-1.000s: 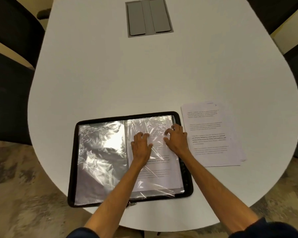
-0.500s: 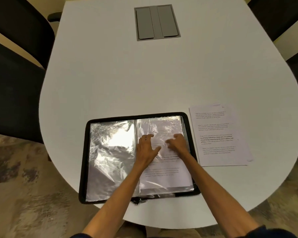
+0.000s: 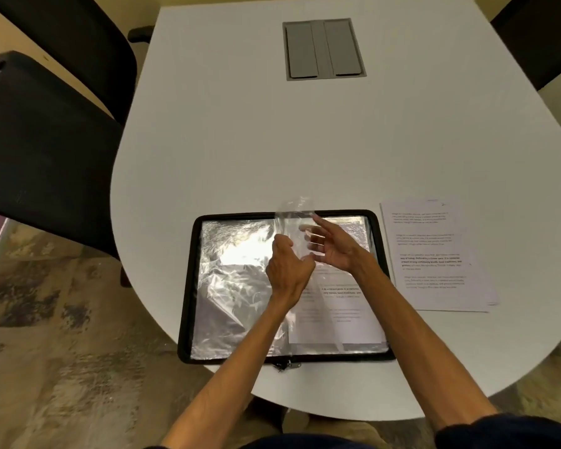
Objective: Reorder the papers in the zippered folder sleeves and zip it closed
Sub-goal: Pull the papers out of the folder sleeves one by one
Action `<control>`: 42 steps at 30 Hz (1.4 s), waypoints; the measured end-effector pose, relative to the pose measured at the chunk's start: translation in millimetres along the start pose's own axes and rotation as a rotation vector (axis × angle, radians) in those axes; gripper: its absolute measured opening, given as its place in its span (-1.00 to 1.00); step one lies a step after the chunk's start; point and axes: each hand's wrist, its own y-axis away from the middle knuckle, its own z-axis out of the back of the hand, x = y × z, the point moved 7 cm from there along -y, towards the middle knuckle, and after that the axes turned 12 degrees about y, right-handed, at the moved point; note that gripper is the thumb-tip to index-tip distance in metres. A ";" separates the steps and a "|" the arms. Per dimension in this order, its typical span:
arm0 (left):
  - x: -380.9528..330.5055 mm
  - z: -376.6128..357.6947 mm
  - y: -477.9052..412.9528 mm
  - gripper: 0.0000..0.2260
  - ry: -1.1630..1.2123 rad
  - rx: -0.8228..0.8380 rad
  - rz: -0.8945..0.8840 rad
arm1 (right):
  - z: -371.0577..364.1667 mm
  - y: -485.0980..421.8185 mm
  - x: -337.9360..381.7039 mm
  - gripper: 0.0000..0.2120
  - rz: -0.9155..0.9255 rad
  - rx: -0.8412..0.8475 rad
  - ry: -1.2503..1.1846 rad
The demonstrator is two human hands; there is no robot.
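At the near edge of a white table [image 3: 240,140], my black zippered folder [image 3: 188,286] lies open flat, its zipper pulls [image 3: 284,365] hanging at the front rim. My left hand [image 3: 287,270] has its fingers curled and pinches one clear sleeve [image 3: 295,210] standing upright over the spine. My right hand [image 3: 337,251] is spread, fingers straight, flat against the sleeve's far side and showing through the plastic; it grips nothing. A printed sheet [image 3: 340,306] lies in the folder's right half; crinkled empty sleeves [image 3: 234,280] cover the left half. A loose stack of printed papers [image 3: 434,254] rests just right of the folder. A gray cable hatch [image 3: 324,48] sits farther up the table, and black chairs [image 3: 46,140] stand to the left.
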 end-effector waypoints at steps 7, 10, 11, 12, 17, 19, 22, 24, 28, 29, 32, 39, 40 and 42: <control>40.9 89.3 -30.8 -0.83 -0.019 -0.154 0.171 | -44.1 -20.8 -12.9 -0.65 0.128 -0.058 0.398; 62.3 119.6 -39.3 -0.80 -0.014 -0.114 0.158 | -71.9 -31.8 -22.7 -0.65 0.192 -0.083 0.583; 68.9 128.0 -40.3 -0.79 -0.025 -0.100 0.151 | -80.5 -35.8 -25.7 -0.64 0.213 -0.089 0.653; 76.5 135.2 -41.2 -0.79 -0.041 -0.095 0.143 | -87.8 -40.9 -30.0 -0.64 0.233 -0.092 0.727; 121.5 156.4 -40.8 -0.80 -0.111 -0.093 0.125 | -111.5 -60.5 -59.3 -0.61 0.312 -0.107 1.053; 137.6 161.1 -39.4 -0.78 -0.148 -0.107 0.145 | -118.8 -62.5 -68.9 -0.57 0.334 -0.095 1.086; 154.8 165.8 -36.5 -0.72 -0.183 -0.153 0.206 | -133.6 -64.4 -79.8 -0.48 0.375 -0.020 1.113; 160.1 164.7 -34.5 -0.65 -0.208 -0.158 0.211 | -143.1 -64.5 -83.5 -0.46 0.374 0.036 1.076; 166.7 141.7 -27.3 -0.49 -0.333 0.003 0.112 | -153.4 -65.2 -85.0 -0.45 0.355 0.101 1.053; 165.8 133.1 -24.5 -0.47 -0.382 0.056 0.063 | -152.1 -64.6 -83.0 -0.47 0.368 0.073 1.055; 159.1 110.7 -18.8 -0.46 -0.455 0.134 -0.042 | -138.4 -57.7 -66.9 -0.53 0.529 -0.174 1.163; 168.8 56.3 -23.6 -0.22 -0.480 0.535 -0.074 | -98.0 -64.0 -77.8 -0.31 0.548 -0.256 1.570; 171.3 54.1 -23.4 -0.20 -0.510 0.554 -0.067 | -95.9 -64.4 -79.0 -0.28 0.550 -0.226 1.559; 170.0 53.8 -25.7 -0.26 -0.539 0.525 -0.060 | -91.4 -63.5 -75.9 -0.27 0.534 -0.182 1.458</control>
